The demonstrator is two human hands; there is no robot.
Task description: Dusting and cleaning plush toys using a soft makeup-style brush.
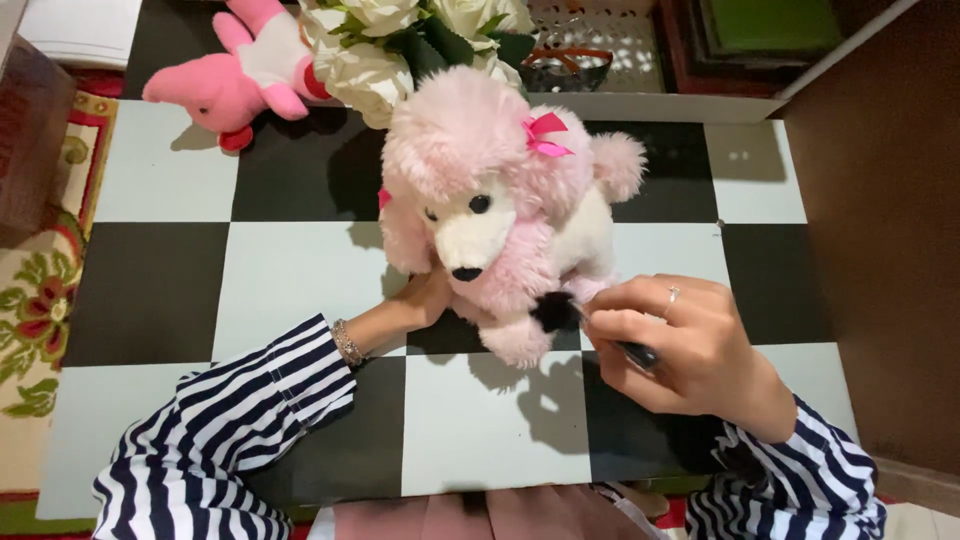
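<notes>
While the right hand (690, 345) pinches a dark, slim brush (600, 332), its black bristle end touching the front paw of the pink plush poodle (500, 200), the left hand (425, 300) is tucked under the toy's chin, its fingers hidden by the fur, so I cannot tell whether they grip or merely prop. The poodle stands near the middle of the black-and-white checkered table (500, 440), facing the person. Judging from this, the light toy could tip or slide if the brush pushes harder than the left hand steadies, and its long pile could snag in the bristles. Farther back lie a pink stuffed rabbit (235, 75) and a bunch of white roses (390, 45), just behind the poodle, close enough to be knocked.
</notes>
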